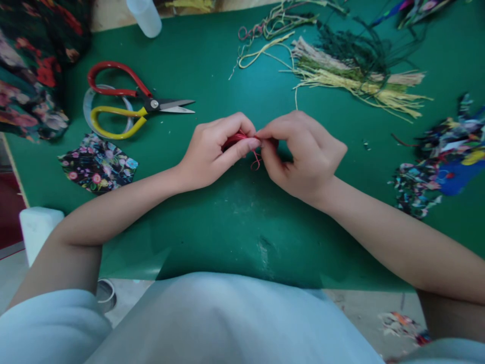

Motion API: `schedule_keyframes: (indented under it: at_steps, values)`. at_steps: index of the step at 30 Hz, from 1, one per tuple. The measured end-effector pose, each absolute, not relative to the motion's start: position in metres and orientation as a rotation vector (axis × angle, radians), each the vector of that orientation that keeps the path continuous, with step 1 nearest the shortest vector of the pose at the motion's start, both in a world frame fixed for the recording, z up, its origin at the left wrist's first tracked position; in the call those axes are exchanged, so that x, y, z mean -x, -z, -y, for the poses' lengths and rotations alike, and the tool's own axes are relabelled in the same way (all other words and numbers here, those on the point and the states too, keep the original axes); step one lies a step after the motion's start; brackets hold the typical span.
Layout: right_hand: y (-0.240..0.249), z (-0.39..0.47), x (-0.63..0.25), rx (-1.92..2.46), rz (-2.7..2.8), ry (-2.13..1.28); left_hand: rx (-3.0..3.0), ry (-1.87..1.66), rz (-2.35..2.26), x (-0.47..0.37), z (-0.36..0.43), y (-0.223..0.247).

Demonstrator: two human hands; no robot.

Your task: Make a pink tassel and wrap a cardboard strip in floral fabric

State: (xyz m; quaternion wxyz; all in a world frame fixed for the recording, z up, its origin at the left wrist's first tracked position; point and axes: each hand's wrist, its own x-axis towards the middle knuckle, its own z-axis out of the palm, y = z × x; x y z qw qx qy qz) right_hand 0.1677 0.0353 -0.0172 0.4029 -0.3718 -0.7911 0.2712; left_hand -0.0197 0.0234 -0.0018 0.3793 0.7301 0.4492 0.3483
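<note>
Between the two hands is a small bundle of red cord (237, 138), mostly hidden in my left hand (217, 147). The left fingers and thumb are closed around it. My right hand (303, 151) pinches at the bundle's right end, with thumb and forefinger together close to the left thumb tip. A thin red loop (256, 161) hangs down just below the fingertips. Both hands are over the middle of the green tabletop (223, 222). Whether the right fingertips grip one strand or several cannot be made out.
Scissors with red and yellow handles (153, 104) lie on a tape roll (88, 108) at left, above a floral fabric piece (100, 164). Yellow and green cord bundles (352, 81) lie at the back right. Fabric scraps (417, 177) are at far right, a white bottle (146, 17) at back left.
</note>
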Motion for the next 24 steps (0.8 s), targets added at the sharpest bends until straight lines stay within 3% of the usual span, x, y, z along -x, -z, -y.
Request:
schedule_keyframes:
  at_steps: [9,24]
  values:
    - [0.025,-0.039,-0.172,0.705,2.112,-0.205,-1.935,-0.896,-1.176,0.019,-0.023,-0.001]
    - [0.012,-0.047,-0.176,0.879,1.98,-0.832,-1.756,-0.949,-1.207,0.019,-0.024,-0.002]
